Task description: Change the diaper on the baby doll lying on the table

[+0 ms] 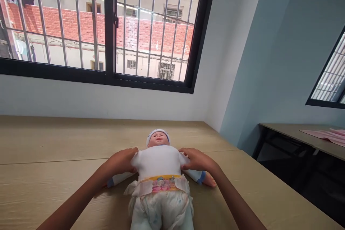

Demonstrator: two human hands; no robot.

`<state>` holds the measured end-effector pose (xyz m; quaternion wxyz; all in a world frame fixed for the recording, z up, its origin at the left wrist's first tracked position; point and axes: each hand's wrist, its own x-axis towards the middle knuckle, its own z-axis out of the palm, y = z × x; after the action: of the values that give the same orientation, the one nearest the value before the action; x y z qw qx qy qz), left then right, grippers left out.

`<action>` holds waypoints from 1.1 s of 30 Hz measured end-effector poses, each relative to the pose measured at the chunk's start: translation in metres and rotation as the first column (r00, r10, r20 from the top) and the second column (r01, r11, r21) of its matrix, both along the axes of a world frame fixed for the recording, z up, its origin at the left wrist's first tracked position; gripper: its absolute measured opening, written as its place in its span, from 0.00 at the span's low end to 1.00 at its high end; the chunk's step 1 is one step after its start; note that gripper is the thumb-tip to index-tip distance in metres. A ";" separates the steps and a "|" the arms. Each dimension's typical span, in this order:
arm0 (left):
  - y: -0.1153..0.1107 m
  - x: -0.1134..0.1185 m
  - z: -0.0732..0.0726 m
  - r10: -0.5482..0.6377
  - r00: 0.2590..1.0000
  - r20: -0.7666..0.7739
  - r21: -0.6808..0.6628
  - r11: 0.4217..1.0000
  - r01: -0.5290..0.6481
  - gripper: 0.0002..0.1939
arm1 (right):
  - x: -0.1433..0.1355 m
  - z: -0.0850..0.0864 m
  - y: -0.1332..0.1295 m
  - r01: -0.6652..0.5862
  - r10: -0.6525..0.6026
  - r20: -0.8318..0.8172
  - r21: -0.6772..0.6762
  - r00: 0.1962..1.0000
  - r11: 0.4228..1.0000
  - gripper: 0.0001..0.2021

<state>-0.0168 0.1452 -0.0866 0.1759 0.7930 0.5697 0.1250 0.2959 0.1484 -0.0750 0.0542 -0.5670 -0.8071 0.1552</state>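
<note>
baby doll — on counter | diaper around its hips | sliding window behind counter | cloth — on right-hand counter

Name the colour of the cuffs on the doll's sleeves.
The cuffs are blue, showing best in the head view.

Doll on its back (diapered, capped)

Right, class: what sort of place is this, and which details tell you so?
Probably an indoor workroom or classroom, though it's not certain: a baby doll lies on a wide table, a second table stands to the right, and a barred window faces another building.
</note>
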 end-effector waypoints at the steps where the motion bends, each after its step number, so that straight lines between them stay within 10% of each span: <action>1: 0.001 0.000 -0.001 -0.029 1.000 -0.009 -0.014 0.999 0.029 0.17 | -0.002 0.000 -0.001 -0.006 0.005 0.013 0.026 1.000 1.000 0.30; 10: -0.005 -0.009 0.016 -0.019 0.990 -0.142 -0.119 0.993 0.002 0.28 | -0.023 -0.001 -0.011 -0.059 0.055 0.048 0.087 0.997 0.994 0.28; 17: -0.005 -0.034 0.034 0.024 0.999 0.039 -0.182 0.983 -0.016 0.25 | -0.028 0.002 -0.012 -0.131 0.128 -0.192 -0.004 0.973 0.991 0.27; 20: 0.006 -0.026 0.032 0.047 0.954 0.297 -0.083 0.996 -0.024 0.26 | -0.043 0.000 0.013 -0.139 0.104 -0.568 -0.019 0.817 0.990 0.21; 25: 0.036 0.015 0.010 0.191 0.678 0.710 -0.067 0.976 -0.205 0.28 | -0.097 -0.019 0.062 0.180 -0.103 -0.939 -0.045 0.329 0.983 0.15; 33: 0.055 0.034 -0.022 0.196 0.505 0.841 -0.082 0.967 -0.240 0.24 | -0.112 -0.054 0.079 0.212 -0.169 -0.975 -0.136 0.144 0.968 0.12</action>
<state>0.0170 0.2007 -0.1084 0.3934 0.5597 0.5062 0.5251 0.1843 0.2270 -0.1286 0.5883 -0.4296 -0.5067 0.4611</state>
